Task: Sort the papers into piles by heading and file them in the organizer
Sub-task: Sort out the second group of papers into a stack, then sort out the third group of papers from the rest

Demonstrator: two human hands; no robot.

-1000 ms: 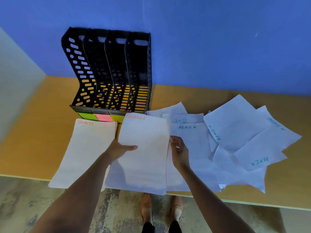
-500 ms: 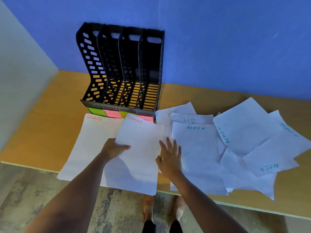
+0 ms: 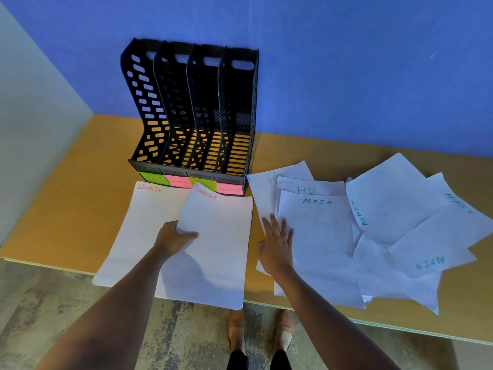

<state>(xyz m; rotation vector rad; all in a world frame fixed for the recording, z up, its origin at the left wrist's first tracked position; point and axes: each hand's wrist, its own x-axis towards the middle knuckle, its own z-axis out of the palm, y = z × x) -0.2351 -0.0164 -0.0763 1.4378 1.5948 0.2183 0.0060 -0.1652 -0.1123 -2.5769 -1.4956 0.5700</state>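
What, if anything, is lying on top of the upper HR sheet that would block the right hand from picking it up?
An ADMIN sheet overlaps the HR sheet, covering all but its top strip. The right hand rests flat on the ADMIN sheet's left edge, so that sheet would have to come off first.

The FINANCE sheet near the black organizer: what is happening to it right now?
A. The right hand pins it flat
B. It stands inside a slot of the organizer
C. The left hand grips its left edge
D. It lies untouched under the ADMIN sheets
C: the left hand curls round the left edge of the FINANCE sheet, while the right hand lies flat on the ADMIN sheet beside it.
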